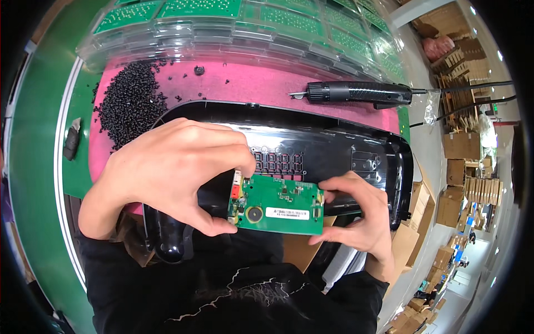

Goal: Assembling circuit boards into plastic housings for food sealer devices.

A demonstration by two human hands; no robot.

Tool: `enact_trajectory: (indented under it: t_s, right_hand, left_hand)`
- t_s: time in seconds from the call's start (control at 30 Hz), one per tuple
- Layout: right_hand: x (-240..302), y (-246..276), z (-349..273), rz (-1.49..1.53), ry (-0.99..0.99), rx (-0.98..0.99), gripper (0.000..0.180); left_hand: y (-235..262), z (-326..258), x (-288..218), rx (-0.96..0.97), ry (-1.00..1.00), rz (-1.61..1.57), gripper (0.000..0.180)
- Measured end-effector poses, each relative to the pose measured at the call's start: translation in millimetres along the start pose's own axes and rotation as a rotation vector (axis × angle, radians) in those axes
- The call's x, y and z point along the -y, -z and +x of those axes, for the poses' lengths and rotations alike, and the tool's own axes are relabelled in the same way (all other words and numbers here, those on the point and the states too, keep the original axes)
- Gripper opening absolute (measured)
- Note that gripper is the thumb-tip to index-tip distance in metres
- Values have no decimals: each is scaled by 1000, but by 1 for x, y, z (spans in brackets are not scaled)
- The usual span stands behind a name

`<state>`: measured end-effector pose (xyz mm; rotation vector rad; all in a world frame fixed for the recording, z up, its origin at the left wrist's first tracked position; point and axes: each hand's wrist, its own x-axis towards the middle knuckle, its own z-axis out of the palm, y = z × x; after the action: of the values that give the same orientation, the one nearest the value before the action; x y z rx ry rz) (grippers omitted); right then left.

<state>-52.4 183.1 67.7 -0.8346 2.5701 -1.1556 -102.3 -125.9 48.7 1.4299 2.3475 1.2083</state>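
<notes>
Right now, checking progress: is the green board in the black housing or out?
Out: both hands hold the board above the housing.

You wear black long sleeves, cuffs ending at wrists. Black top across chest, thin pale crack-like lines printed on front. Your left hand (167, 172) bare, no glove. Your right hand (359, 214) bare too, no rings, no watch visible.
</notes>
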Motion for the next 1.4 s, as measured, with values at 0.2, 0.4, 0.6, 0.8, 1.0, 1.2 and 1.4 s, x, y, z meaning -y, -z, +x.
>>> enact_trajectory:
  t_s: [0.2,0.4,0.6,0.8,1.0,1.2,1.4]
  right_hand:
    - [-18,-6,10,-94,36,-87,62]
    - [-31,-19,16,-81,-35,-140,58]
    - [-31,-21,18,-133,-42,-148,57]
    - [-34,-23,20,-168,-33,-165,59]
    - [-33,-23,20,-166,-22,-147,59]
    - [-33,-24,19,-180,-38,-167,58]
    - [-32,-24,19,-174,-49,-162,58]
  left_hand:
    - [-7,-1,-3,-33,140,5,60]
    - [-16,2,0,-15,346,161,58]
    - [-18,3,-2,2,373,229,58]
    - [-16,6,-4,45,423,278,60]
    - [-18,5,-4,20,410,275,61]
    - [-19,5,-4,14,406,256,61]
    - [-19,4,-4,34,417,240,62]
